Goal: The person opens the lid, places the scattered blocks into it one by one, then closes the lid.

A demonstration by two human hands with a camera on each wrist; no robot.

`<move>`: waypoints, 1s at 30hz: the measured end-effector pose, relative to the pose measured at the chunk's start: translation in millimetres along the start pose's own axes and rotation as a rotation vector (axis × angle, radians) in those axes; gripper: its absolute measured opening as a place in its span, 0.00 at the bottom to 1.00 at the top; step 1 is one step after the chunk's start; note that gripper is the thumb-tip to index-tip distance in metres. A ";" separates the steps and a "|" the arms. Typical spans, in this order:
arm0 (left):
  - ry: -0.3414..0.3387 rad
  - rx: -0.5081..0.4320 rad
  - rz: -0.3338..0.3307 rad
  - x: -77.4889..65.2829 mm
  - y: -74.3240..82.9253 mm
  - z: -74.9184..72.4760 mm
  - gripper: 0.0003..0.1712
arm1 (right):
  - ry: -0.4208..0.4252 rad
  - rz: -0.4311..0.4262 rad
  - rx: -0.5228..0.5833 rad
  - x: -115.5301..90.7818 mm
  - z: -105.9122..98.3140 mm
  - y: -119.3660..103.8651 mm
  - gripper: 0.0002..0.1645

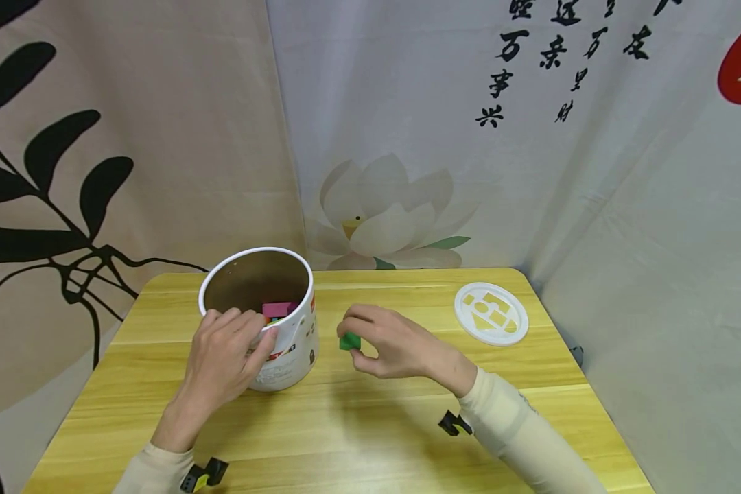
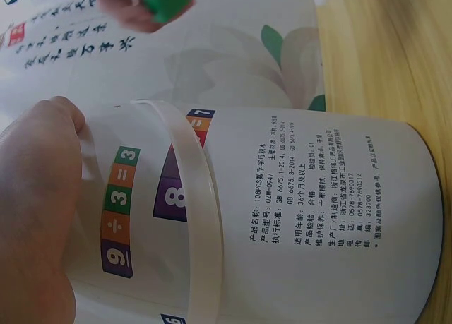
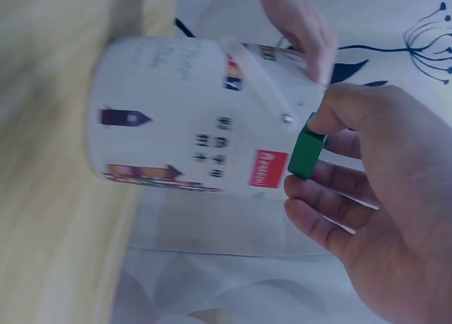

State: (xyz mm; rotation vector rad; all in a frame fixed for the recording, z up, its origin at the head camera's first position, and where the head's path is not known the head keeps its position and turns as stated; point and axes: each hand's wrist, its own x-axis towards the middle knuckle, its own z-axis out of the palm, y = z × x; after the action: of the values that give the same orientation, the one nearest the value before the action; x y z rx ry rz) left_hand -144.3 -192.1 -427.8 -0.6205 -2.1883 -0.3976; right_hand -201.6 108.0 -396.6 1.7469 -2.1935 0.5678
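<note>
A white printed bucket (image 1: 287, 363) stands on the table, with a pink block (image 1: 278, 309) and other coloured pieces partly visible inside. My left hand (image 1: 225, 350) grips the near rim of the bucket, fingers over the edge and thumb on the outside. To the right of the bucket, my right hand (image 1: 395, 343) pinches a green block (image 3: 307, 152) between thumb and fingertips, above the tabletop. In the right wrist view the block shows flat faces and straight edges. The bucket's white handle (image 2: 194, 218) hangs against its side.
A round white lid (image 1: 462, 317) with shaped cut-outs lies at the right back of the wooden table (image 1: 358, 439). Behind the table hangs a printed curtain (image 1: 395, 103) with black characters and a lotus flower.
</note>
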 end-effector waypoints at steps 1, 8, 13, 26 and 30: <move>0.001 0.000 0.000 0.0 0.0 0.2 0.20 | 0.012 -0.006 0.000 3.9 -4.1 0.7 0.11; -0.002 0.004 -0.002 -0.2 0.5 0.3 0.20 | 0.071 -0.038 0.008 32.7 -21.8 5.9 0.13; -0.009 0.011 -0.002 -0.2 0.8 -0.5 0.20 | 0.097 -0.042 -0.013 56.2 -24.6 9.9 0.14; -0.016 0.006 0.004 -1.3 -1.1 -0.7 0.21 | 0.027 -0.026 0.019 115.6 -14.4 19.2 0.16; -0.006 0.006 0.009 -1.4 -1.8 -0.4 0.21 | -0.018 0.004 0.011 129.7 -9.5 21.1 0.16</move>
State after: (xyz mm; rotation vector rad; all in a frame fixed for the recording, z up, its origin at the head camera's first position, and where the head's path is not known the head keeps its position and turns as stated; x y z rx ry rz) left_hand -144.3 -194.1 -428.8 -0.6288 -2.1908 -0.3851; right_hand -252.2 4.6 -332.6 1.7606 -2.2102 0.5688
